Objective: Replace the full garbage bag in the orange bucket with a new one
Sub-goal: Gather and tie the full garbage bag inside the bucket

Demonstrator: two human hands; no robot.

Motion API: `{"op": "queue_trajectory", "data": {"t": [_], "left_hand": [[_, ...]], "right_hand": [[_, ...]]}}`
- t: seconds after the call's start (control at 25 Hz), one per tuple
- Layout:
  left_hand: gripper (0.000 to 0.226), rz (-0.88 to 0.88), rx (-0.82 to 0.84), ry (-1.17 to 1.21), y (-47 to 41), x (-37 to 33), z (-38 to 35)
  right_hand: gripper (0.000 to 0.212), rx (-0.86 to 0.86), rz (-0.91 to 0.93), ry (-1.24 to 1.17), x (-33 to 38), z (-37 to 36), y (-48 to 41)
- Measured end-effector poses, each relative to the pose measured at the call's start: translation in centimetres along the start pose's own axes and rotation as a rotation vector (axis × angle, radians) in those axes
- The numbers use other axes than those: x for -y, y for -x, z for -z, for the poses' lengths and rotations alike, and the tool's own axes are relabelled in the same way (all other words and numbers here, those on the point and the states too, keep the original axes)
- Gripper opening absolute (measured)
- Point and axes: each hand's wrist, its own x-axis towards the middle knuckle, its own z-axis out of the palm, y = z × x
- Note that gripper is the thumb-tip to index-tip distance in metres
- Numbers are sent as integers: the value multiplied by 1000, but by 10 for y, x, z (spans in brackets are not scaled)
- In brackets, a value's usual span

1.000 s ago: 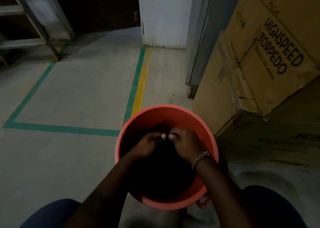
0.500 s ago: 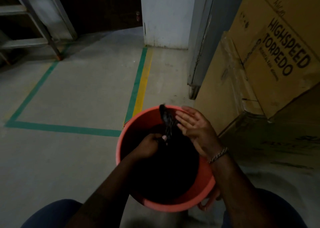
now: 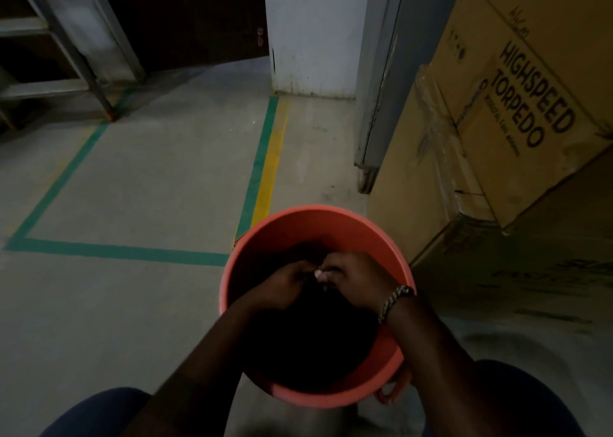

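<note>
Knotting looks like the step: both hands, left [image 3: 282, 285] & right [image 3: 353, 282], meet fingertip to fingertip, pinched on the black bag's [image 3: 308, 343] gathered neck inside the bucket [image 3: 318, 224], so cinch tight & low w/ even pull before lifting out.

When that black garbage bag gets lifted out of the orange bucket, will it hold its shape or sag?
Probably sag: the black garbage bag looks like thin film, bunched where the left hand and right hand meet. It fills much of the orange bucket, so it may be fairly heavy; its contents are hidden. The bucket looks light and might lift with it.
</note>
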Motion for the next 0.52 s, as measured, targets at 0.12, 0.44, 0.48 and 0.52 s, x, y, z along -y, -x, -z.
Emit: {"op": "queue_trajectory", "data": {"t": [0.12,0.44,0.48,0.52], "left_hand": [[17,-57,-5,-32,2,0,-3],[22,-156,-212,-125,1,-7,-12],[26,-111,-295,-89,0,-3,-10],[28,-42,-392,-89,-2,1,-10]], "right_hand": [[6,-20,-216,-294,-2,-5,-6],[19,-35,-791,-1317,1,-5,-12],[12,-184,-711,-1154,-1,-7,-15],[11,-357,-594,-886,1,-7,-16]]}}
